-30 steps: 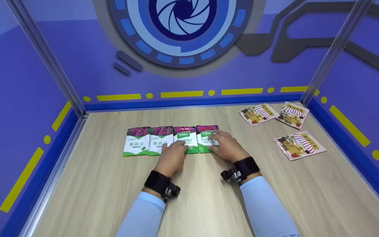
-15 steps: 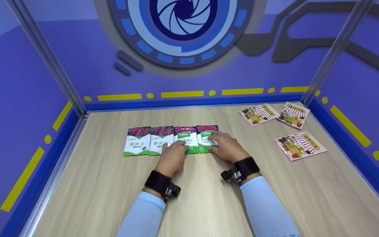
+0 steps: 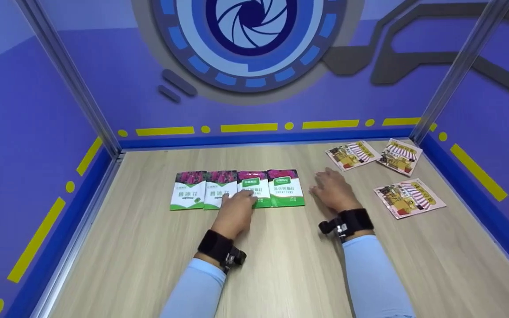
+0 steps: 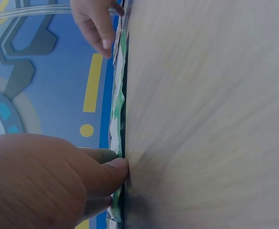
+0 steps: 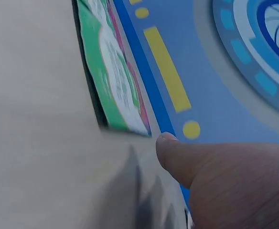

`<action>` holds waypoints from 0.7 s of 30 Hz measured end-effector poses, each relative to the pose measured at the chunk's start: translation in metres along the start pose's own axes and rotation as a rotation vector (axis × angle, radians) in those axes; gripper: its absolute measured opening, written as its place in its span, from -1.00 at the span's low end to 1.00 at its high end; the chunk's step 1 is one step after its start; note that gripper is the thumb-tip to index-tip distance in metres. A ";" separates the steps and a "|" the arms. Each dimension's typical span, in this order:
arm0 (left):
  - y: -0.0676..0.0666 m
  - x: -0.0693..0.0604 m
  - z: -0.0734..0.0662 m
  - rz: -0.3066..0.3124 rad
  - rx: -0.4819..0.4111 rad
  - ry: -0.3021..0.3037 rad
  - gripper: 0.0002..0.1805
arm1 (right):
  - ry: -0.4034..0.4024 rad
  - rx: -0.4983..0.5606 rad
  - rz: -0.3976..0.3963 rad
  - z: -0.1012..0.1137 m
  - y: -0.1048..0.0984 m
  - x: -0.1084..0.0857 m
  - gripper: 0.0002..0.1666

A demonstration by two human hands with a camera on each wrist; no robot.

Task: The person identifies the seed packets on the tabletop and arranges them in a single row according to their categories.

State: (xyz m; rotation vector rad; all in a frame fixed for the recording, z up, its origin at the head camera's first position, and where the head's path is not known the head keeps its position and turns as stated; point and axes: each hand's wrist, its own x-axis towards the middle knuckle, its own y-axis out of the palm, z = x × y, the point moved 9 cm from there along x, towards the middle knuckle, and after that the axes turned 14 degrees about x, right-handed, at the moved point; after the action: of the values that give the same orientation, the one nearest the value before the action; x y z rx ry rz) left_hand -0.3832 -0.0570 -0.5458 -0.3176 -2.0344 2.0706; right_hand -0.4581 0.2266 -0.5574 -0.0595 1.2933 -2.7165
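Side by side in a row in the head view lie two white-and-green packets with purple flowers, the far-left packet [image 3: 188, 194] and its neighbour [image 3: 215, 187], then two with magenta flowers, the inner packet [image 3: 261, 187] and the right-end packet [image 3: 286, 188]. My left hand [image 3: 235, 212] rests its fingertips on the two middle packets; in the left wrist view the left hand [image 4: 48, 179] touches the row's near edge. To the right of the row, my right hand [image 3: 335, 191] holds nothing, fingers relaxed; in the right wrist view its thumb [image 5: 177, 155] is apart from the end packet [image 5: 113, 71].
On the right of the wooden table [image 3: 281, 265] lie three pink cards with striped awnings: one at the back [image 3: 353, 155], one in the back corner [image 3: 400, 157] and one nearer [image 3: 409, 198]. Blue-purple walls [image 3: 245, 110] enclose the back and sides.
My right hand has come off the right-end packet and moved right, uncovering it. My left hand stays on the middle packets. The whole head view has shifted slightly.
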 end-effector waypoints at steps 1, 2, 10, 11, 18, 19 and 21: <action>0.000 0.000 0.000 0.001 -0.003 -0.001 -0.46 | 0.012 -0.003 -0.008 -0.008 -0.005 0.000 -0.22; 0.000 0.000 0.000 0.003 -0.005 -0.001 -0.46 | 0.022 -0.005 -0.013 -0.015 -0.009 -0.001 -0.20; 0.000 -0.001 0.001 0.006 -0.005 -0.005 -0.47 | 0.076 0.012 0.001 -0.042 -0.027 -0.007 -0.09; 0.001 -0.001 0.001 0.007 -0.004 -0.005 -0.47 | 0.078 0.009 -0.004 -0.042 -0.029 -0.008 -0.08; 0.000 -0.002 0.000 0.003 0.003 -0.003 -0.46 | 0.112 -0.076 -0.047 -0.040 -0.040 -0.015 -0.30; 0.000 -0.002 0.000 0.001 0.005 -0.002 -0.45 | 0.114 -0.069 -0.053 -0.040 -0.041 -0.016 -0.35; -0.001 -0.002 -0.001 -0.008 0.008 0.002 -0.44 | 0.102 -0.046 -0.074 -0.039 -0.044 -0.018 -0.46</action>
State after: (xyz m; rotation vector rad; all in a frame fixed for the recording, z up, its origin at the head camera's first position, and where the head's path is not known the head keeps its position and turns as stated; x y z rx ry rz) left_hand -0.3809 -0.0566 -0.5448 -0.3095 -2.0222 2.0731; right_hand -0.4486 0.2865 -0.5470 0.0274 1.4078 -2.7852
